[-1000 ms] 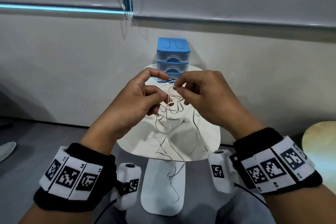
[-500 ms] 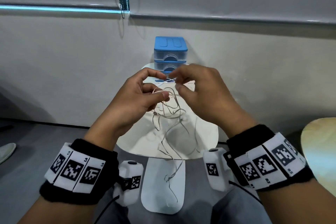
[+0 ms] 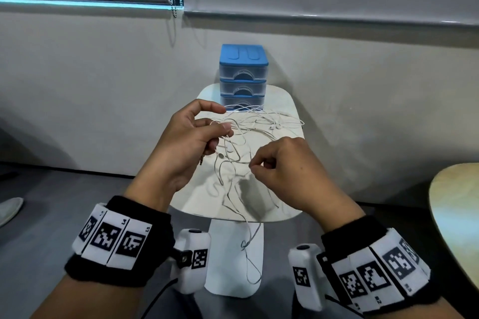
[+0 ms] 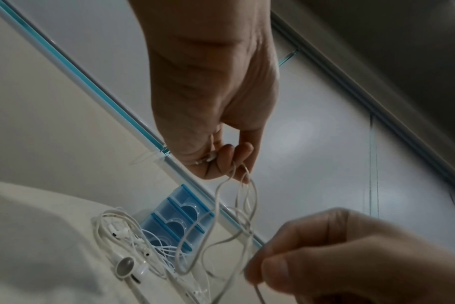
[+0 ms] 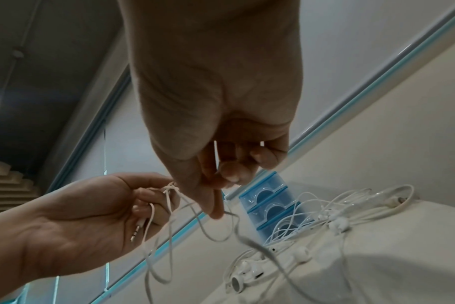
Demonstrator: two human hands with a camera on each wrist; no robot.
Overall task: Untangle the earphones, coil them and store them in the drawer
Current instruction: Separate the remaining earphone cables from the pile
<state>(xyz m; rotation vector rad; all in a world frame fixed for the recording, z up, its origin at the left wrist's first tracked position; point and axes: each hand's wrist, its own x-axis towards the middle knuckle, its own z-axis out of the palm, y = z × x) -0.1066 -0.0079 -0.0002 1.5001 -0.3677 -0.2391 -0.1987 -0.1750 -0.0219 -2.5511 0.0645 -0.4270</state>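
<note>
The left hand [image 3: 186, 142] pinches the knotted earphones [image 3: 233, 160] above the worktop [image 3: 290, 111]; the right hand [image 3: 282, 171] pinches one strand lower. Untangling seems unfinished; coiling remains, and the drawer [image 3: 243, 88] is closed.

One drawer unit [image 3: 243, 77] with three drawers stands at the far edge of one white table [image 3: 285, 204]; two hands.

Drawer unit [image 3: 243, 77] stands at table's [image 3: 290, 204] far edge, earphones [image 3: 261, 124] before it.
</note>
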